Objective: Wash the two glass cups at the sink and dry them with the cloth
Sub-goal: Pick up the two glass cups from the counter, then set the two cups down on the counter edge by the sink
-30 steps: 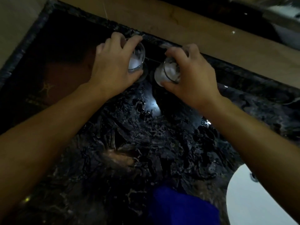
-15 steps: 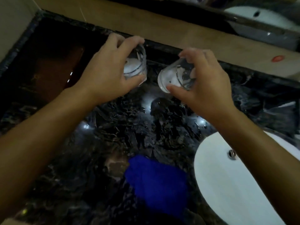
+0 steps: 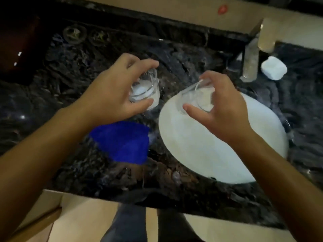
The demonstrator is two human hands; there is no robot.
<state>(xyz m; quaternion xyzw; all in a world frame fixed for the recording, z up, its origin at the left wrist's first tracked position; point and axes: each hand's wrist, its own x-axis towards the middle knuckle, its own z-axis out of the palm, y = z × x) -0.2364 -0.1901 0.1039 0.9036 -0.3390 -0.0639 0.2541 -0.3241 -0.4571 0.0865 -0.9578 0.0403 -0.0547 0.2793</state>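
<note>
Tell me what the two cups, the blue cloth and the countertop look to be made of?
Left cup and right cup: clear glass, see-through with bright rims. Blue cloth: soft fuzzy fabric, perhaps microfibre. Countertop: dark polished stone, veined and glossy, likely marble or granite.
</note>
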